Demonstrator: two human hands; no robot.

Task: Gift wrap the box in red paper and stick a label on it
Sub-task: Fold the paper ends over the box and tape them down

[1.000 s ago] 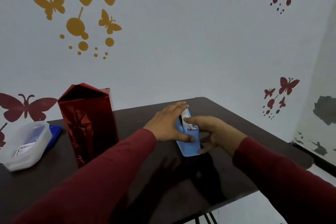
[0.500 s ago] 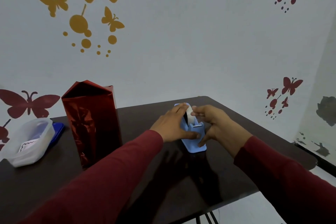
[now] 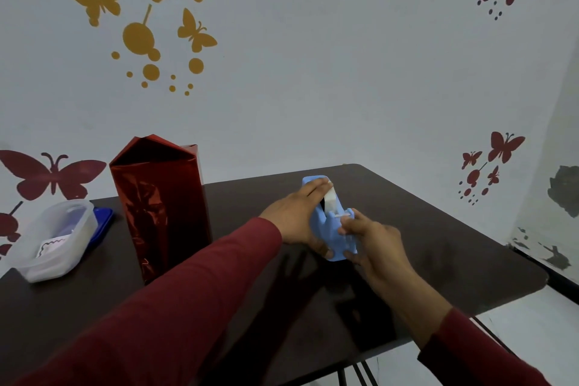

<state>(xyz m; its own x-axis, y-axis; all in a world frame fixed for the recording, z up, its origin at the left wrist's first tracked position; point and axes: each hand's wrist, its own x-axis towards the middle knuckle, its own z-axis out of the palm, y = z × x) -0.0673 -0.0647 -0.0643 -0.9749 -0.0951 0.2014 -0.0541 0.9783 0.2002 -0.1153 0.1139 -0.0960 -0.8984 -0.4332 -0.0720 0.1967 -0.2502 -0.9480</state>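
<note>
On the dark desk (image 3: pixel 438 260), a blue tape dispenser (image 3: pixel 326 229) stands between two hands. Left hand (image 3: pixel 294 219) grips its side, fingers curled over the top, hiding part of the white roll. Right hand (image 3: pixel 372 241) pinches at the cutter end; any tape strip is too small to see. Left of the dispenser stands the red-wrapped box (image 3: pixel 159 207), upright, top flaps unsealed. Farther left, a clear tub (image 3: pixel 56 238) is partly blurred.

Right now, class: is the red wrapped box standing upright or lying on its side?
Upright. The red wrapped box stands on its end on the dark table, folded paper peak at the top, apart from both hands.
</note>
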